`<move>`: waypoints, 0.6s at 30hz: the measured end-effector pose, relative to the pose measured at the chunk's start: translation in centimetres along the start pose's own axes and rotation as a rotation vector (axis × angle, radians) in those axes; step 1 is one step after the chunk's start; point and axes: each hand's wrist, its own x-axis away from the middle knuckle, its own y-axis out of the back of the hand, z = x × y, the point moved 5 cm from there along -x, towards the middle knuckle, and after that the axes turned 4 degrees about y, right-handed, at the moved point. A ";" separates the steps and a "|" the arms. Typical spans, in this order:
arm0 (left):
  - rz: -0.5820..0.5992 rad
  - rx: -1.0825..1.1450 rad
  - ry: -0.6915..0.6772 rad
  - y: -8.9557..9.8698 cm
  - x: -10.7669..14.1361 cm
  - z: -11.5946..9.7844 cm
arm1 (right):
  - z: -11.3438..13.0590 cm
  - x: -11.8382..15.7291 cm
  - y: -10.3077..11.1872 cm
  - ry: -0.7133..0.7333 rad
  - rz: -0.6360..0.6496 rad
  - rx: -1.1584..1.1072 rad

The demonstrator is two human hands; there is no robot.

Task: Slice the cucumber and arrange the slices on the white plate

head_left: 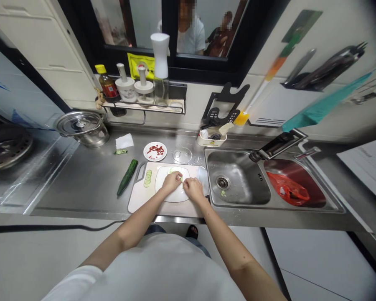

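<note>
Over a white plate (163,193) on the cutting board (138,200), my left hand (171,182) and my right hand (193,189) meet with fingers pinched. Between their fingertips is a small pale-green piece, seemingly a cucumber slice (181,179), partly hidden by the fingers. A few more pale-green slices (172,170) lie on the plate's far side, just beyond my left hand. Left of the plate, a row of overlapping cucumber slices (147,178) rests on the board. A dark green cucumber (127,177) lies on the counter beside the board.
A small dish (155,151) of red bits sits behind the board. At right is a double sink (238,167) with a red bag (288,189) and a faucet (278,144). A lidded steel pot (81,127) stands at back left, below a seasoning shelf (144,104).
</note>
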 end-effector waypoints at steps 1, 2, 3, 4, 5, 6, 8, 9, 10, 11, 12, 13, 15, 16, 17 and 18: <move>-0.001 -0.030 -0.021 -0.1 0.0 -0.1 | 0.1 0.0 -0.1 0.005 -0.007 0.011; -0.002 -0.058 -0.036 -0.1 0.0 -0.3 | 0.1 0.0 -0.2 0.008 -0.013 0.018; -0.002 -0.083 -0.047 -0.1 0.1 -0.4 | 0.1 0.0 -0.3 0.008 -0.020 0.024; -0.003 -0.105 -0.054 -0.1 0.2 -0.5 | 0.1 0.1 -0.4 0.007 -0.027 0.027; -0.004 -0.127 -0.060 -0.1 0.2 -0.6 | 0.1 0.1 -0.5 0.009 -0.034 0.027; -0.005 -0.147 -0.067 -0.1 0.3 -0.6 | 0.1 0.1 -0.6 0.013 -0.041 0.026; -0.007 -0.178 -0.080 0.0 0.4 -0.8 | 0.2 0.2 -0.7 0.028 -0.053 0.023; -0.008 -0.188 -0.086 0.0 0.5 -0.8 | 0.2 0.2 -0.8 0.037 -0.057 0.022; -0.011 -0.192 -0.088 0.0 0.5 -0.8 | 0.2 0.2 -0.8 0.045 -0.060 0.020; -0.015 -0.190 -0.088 0.0 0.5 -0.8 | 0.2 0.2 -0.8 0.049 -0.065 0.020; -0.018 -0.183 -0.086 0.0 0.5 -0.7 | 0.2 0.2 -0.8 0.048 -0.070 0.022; -0.020 -0.176 -0.082 0.0 0.5 -0.7 | 0.3 0.1 -0.8 0.044 -0.074 0.025; -0.020 -0.168 -0.072 0.0 0.4 -0.7 | 0.3 0.0 -0.8 0.032 -0.077 0.028; -0.019 -0.165 -0.066 0.0 0.3 -0.7 | 0.4 0.0 -0.9 0.023 -0.076 0.027; -0.019 -0.161 -0.059 0.0 0.3 -0.7 | 0.4 -0.1 -0.9 0.016 -0.075 0.024; -0.020 -0.154 -0.050 0.0 0.2 -0.7 | 0.3 -0.1 -0.9 0.010 -0.075 0.017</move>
